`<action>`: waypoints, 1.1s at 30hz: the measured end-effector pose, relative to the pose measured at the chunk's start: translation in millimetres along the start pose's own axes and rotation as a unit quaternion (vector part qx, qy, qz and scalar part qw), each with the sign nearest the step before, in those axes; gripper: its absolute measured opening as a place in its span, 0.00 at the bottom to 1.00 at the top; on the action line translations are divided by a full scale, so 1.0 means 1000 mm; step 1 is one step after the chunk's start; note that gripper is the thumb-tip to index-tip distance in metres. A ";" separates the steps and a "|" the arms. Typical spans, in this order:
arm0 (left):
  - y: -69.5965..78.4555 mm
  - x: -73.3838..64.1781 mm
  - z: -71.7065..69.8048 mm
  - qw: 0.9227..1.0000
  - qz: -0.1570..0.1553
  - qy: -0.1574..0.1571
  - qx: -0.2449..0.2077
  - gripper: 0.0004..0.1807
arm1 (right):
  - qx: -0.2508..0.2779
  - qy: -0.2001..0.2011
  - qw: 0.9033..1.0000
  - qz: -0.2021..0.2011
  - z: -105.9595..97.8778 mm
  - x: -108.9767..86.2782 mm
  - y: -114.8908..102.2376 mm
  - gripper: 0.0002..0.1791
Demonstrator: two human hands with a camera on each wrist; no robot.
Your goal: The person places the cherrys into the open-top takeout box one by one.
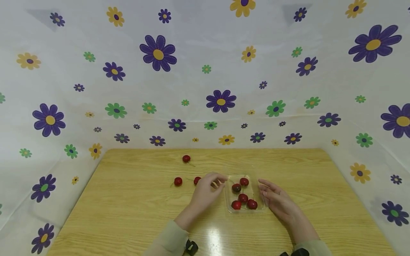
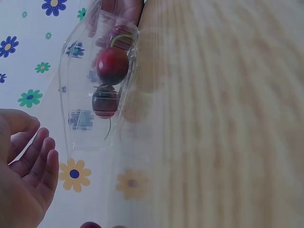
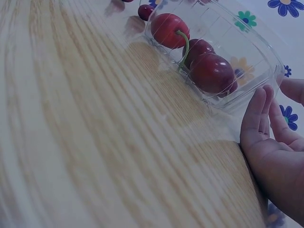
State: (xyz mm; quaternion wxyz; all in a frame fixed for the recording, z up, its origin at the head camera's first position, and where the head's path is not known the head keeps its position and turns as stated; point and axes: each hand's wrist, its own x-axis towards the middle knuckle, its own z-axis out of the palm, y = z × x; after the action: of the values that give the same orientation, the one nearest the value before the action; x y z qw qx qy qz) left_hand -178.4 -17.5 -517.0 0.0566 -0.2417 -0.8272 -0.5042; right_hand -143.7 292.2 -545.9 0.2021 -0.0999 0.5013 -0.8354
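A clear plastic box [image 1: 258, 200] sits on the table between both hands, with several dark red cherries [image 1: 243, 198] inside it. My left hand [image 1: 205, 192] is left of the box, fingers loosely bent with nothing in them; the left wrist view shows a gap between its fingertips [image 2: 50, 152] and the box wall. At the box's right side is my right hand [image 1: 282, 203], fingers relaxed. In the right wrist view its fingertips [image 3: 267, 92] are at the box's end, and whether they touch I cannot tell. Beyond my left hand a cherry [image 1: 196, 180] is partly hidden.
Two more loose cherries lie to the left: one cherry [image 1: 178, 181] level with the box, another cherry [image 1: 186, 159] farther back. The wooden table [image 1: 134, 199] ends at a flower-patterned white cloth [image 1: 192, 85] behind and at both sides.
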 end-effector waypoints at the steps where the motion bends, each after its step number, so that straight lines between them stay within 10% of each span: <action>1: -0.001 0.000 -0.002 1.000 -0.002 0.001 -0.001 0.08 | 0.001 0.000 1.000 0.000 0.000 0.000 0.000 0.26; 33: -0.024 -0.006 -0.049 0.996 -0.069 0.049 0.013 0.07 | 0.026 -0.024 0.999 -0.007 -0.002 0.001 0.000 0.28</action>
State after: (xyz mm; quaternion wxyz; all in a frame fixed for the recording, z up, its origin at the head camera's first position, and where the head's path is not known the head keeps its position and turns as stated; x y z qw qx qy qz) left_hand -191.1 -71.0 -514.6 0.0652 -0.1583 -0.8444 -0.5077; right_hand -145.5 293.4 -546.9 0.2112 -0.1183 0.4740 -0.8466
